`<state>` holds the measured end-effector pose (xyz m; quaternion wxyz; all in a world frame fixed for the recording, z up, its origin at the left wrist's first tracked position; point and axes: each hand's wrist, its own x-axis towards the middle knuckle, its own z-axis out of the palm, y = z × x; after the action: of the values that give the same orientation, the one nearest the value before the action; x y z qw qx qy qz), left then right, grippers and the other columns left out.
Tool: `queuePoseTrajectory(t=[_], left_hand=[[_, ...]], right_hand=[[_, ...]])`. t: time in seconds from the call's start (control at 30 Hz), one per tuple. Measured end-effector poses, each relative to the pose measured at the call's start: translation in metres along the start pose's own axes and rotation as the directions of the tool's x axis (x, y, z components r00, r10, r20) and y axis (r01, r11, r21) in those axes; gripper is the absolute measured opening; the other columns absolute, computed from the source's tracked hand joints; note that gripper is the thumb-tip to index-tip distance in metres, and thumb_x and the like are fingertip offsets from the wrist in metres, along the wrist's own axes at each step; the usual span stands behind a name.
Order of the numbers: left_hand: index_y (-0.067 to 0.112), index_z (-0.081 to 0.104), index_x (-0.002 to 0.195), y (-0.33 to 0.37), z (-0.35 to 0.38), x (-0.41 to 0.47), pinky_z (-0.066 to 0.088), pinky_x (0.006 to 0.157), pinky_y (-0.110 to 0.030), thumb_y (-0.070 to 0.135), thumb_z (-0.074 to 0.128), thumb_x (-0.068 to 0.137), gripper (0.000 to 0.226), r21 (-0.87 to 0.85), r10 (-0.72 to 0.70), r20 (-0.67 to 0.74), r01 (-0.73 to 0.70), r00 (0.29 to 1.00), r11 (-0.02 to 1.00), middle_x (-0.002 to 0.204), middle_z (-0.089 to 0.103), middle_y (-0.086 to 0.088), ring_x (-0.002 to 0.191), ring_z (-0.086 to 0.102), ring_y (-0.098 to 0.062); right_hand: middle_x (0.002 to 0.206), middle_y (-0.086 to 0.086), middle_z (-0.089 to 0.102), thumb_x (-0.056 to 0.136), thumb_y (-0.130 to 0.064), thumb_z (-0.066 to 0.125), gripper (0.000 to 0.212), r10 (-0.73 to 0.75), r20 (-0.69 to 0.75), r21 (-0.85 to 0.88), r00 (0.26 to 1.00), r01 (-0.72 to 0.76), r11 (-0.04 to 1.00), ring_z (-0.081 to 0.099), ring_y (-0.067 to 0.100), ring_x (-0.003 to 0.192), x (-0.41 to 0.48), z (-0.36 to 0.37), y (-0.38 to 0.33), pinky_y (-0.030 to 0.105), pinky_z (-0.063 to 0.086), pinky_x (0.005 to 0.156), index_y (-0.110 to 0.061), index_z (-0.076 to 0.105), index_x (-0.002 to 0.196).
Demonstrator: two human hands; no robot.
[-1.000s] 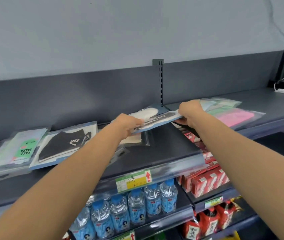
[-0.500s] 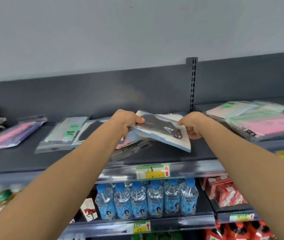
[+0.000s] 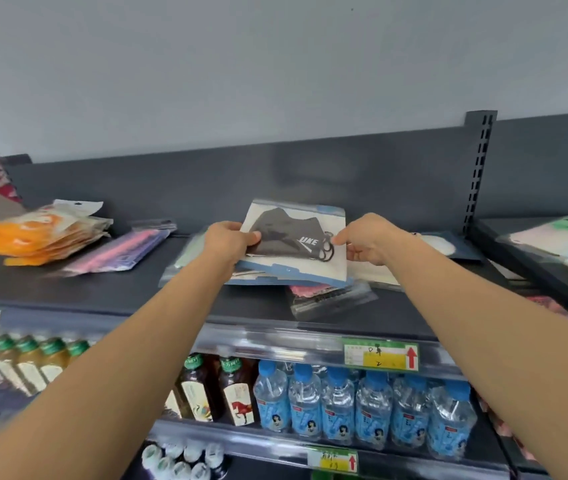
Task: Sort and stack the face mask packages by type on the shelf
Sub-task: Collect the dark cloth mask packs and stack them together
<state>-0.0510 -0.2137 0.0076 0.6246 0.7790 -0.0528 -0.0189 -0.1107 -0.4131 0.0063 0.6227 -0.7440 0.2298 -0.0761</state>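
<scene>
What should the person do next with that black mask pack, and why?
Probably lower the black mask pack flat onto the blue-edged pack beneath it: the left hand and right hand hold it just above what looks like a matching pack.

I see the clear flat packet with a black mask on a blue-edged white card (image 3: 296, 247) tilted up over the middle of the dark grey shelf (image 3: 102, 296), pinched at its side edges by my left hand (image 3: 230, 240) and right hand (image 3: 369, 242). A stack of orange packets (image 3: 43, 233) sits at the shelf's left end, and a clear packet with a pink mask (image 3: 327, 299) lies near the front edge.
</scene>
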Motion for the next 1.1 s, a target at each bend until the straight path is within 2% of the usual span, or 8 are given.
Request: queuePoseTrajectory(t=[0.2, 0.33, 0.53, 0.73, 0.8, 0.9, 1.0, 1.1], left_hand=[[-0.002, 0.066, 0.106, -0.016, -0.025, 0.051, 0.05, 0.097, -0.038, 0.018, 0.072, 0.083, 0.03, 0.042, -0.031, -0.033, 0.033, 0.999, 0.999, 0.106, 0.067, -0.013, 0.099, 0.063, -0.026], [-0.004, 0.065, 0.1, -0.027, -0.026, 0.076, 0.043, 0.065, -0.027, 0.022, 0.071, 0.084, 0.032, 0.27, -0.074, 0.037, 0.061, 0.997, 0.961, 0.085, 0.058, -0.01, 0.075, 0.052, -0.023], [0.002, 0.047, 0.077, -0.029, -0.019, 0.089, 0.029, 0.044, -0.026, 0.022, 0.068, 0.087, 0.031, 0.524, -0.167, 0.165, 0.057, 0.972, 0.85, 0.058, 0.039, -0.008, 0.045, 0.034, -0.02], [0.005, 0.046, 0.069, -0.033, -0.016, 0.105, 0.034, 0.04, -0.024, 0.01, 0.07, 0.085, 0.029, 0.283, -0.278, 0.252, 0.204, 0.927, 0.937, 0.06, 0.038, -0.007, 0.049, 0.036, -0.018], [-0.001, 0.058, 0.089, -0.035, -0.014, 0.11, 0.057, 0.06, -0.032, 0.006, 0.071, 0.083, 0.016, 0.152, -0.297, 0.313, 0.261, 0.902, 0.953, 0.078, 0.06, -0.014, 0.069, 0.06, -0.028], [-0.002, 0.059, 0.11, -0.031, -0.009, 0.114, 0.056, 0.083, -0.045, 0.005, 0.065, 0.087, 0.025, 0.027, -0.249, 0.368, 0.257, 0.896, 0.966, 0.102, 0.068, -0.015, 0.088, 0.066, -0.03], [0.004, 0.053, 0.101, -0.017, 0.001, 0.116, 0.056, 0.08, -0.043, 0.007, 0.058, 0.092, 0.011, -0.076, -0.103, 0.416, 0.148, 0.903, 0.986, 0.1, 0.067, -0.014, 0.084, 0.066, -0.027], [0.0, 0.049, 0.113, -0.009, 0.013, 0.116, 0.055, 0.064, -0.034, 0.006, 0.057, 0.093, 0.022, -0.125, -0.032, 0.462, 0.101, 0.887, 0.987, 0.105, 0.065, -0.015, 0.079, 0.065, -0.022]], right_hand=[[0.115, 0.022, 0.065, 0.082, 0.004, 0.061, 0.009, -0.073, -0.061, -0.024, 0.996, 0.071, 0.997, 0.064, 0.029, 0.104, 0.03, 0.039, -0.024, 0.04, 0.053, 0.092, 0.001, 0.057, 0.09], [0.131, 0.019, 0.053, 0.086, -0.008, 0.066, 0.047, 0.008, -0.075, -0.154, 0.997, -0.02, 0.988, 0.054, 0.03, 0.115, 0.042, 0.052, -0.023, 0.037, 0.045, 0.09, 0.003, 0.049, 0.129], [0.117, 0.021, 0.06, 0.087, -0.008, 0.066, 0.038, 0.139, -0.088, -0.237, 0.986, -0.156, 0.959, 0.062, 0.037, 0.105, 0.061, 0.065, -0.014, 0.051, 0.05, 0.096, 0.004, 0.053, 0.121], [0.113, 0.015, 0.065, 0.076, -0.01, 0.077, 0.046, 0.134, -0.169, -0.153, 0.976, -0.16, 0.975, 0.064, 0.029, 0.102, 0.081, 0.063, -0.006, 0.044, 0.051, 0.096, 0.006, 0.06, 0.116], [0.114, 0.016, 0.065, 0.076, -0.013, 0.078, 0.049, 0.147, -0.223, -0.111, 0.964, -0.175, 0.978, 0.064, 0.031, 0.104, 0.08, 0.062, -0.006, 0.043, 0.052, 0.095, 0.005, 0.059, 0.117], [0.103, 0.012, 0.064, 0.079, -0.01, 0.074, 0.036, 0.115, -0.255, -0.023, 0.96, -0.125, 0.992, 0.063, 0.027, 0.097, 0.08, 0.06, -0.007, 0.037, 0.055, 0.083, 0.004, 0.06, 0.11], [0.078, 0.008, 0.059, 0.081, -0.01, 0.073, 0.022, 0.073, -0.352, 0.056, 0.933, -0.057, 0.997, 0.06, 0.024, 0.079, 0.078, 0.052, -0.012, 0.033, 0.052, 0.074, -0.005, 0.053, 0.074], [0.068, 0.002, 0.052, 0.082, -0.007, 0.07, 0.025, 0.024, -0.422, 0.083, 0.906, 0.012, 0.996, 0.053, 0.019, 0.078, 0.073, 0.039, -0.017, 0.028, 0.042, 0.069, -0.009, 0.05, 0.068]])
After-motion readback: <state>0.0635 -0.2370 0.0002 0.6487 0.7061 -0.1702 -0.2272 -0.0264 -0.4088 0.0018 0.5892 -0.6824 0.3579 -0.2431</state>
